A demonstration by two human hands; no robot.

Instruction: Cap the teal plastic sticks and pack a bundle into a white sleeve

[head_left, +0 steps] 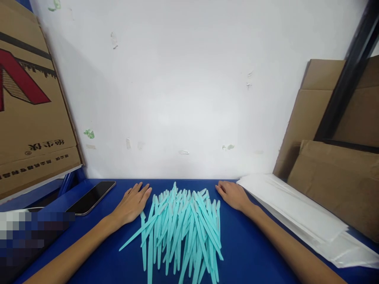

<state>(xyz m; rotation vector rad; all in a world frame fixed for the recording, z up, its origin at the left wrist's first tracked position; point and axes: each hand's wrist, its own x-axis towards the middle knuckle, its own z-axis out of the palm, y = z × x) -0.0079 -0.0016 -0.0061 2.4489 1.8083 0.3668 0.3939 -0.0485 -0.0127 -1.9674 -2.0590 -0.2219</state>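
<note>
A loose pile of slim turquoise eyebrow razors with pale capped tips lies in the middle of the blue table. Most of their tips point toward the wall, and many overlap. My left hand rests flat on the table just left of the pile, its fingers stretched out and holding nothing. One razor's tip lies close beside its fingers. To the right of the pile, my right hand rests on the table with its fingers curled in. No object shows in it, and it is apart from the razors.
A dark-screened phone lies left of my left hand. White sheets or bags are stacked along the right side. A large printed cardboard box stands at left, and brown cardboard leans at right. A white wall closes off the back.
</note>
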